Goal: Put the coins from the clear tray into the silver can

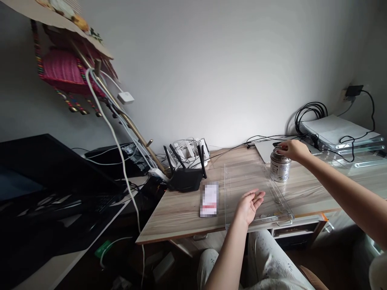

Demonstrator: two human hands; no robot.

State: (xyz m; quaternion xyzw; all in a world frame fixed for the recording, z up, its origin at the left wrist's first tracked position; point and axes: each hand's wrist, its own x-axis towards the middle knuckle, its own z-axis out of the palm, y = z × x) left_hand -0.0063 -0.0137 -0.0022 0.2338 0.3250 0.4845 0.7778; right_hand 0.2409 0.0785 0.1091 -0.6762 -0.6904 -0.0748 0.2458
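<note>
My right hand [290, 150] reaches to the far side of the desk, its fingers closed on the top of a small round tin [279, 169] with a pale printed label. The tin is upright beside a clear plastic tray [242, 177]. Whether the fingers grip a lid or the rim is hidden. Over the front part of that tray is my left hand [249, 206], palm turned up, fingers apart, holding nothing. I cannot tell if it touches the plastic.
Left of the tray lies a blurred white-and-red packet [209, 200]. Behind it are a black router [186, 179] and tangled white cables. Stacked clear trays [356, 149] and coiled black cable [310, 110] occupy the right. A laptop [51, 169] is at far left.
</note>
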